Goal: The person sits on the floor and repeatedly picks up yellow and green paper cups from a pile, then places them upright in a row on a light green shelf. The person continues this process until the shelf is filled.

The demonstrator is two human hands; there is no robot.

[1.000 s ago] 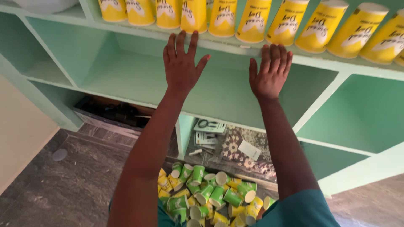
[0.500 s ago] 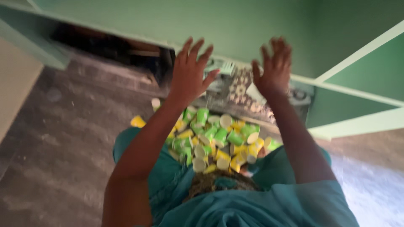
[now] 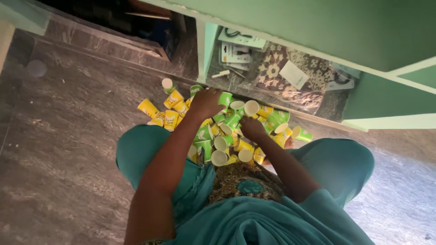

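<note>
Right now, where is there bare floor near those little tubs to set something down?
The grey stone floor left of the pile of tubs and the left knee is bare. The paler floor right of the right knee also looks free. It is crowded where the left hand and right hand dig in.

Grey stone floor (image 3: 68,136); pale green shelving (image 3: 363,31) above.

Cups (image 3: 227,131) on floor (image 3: 68,149) before shelf (image 3: 318,27)
</note>
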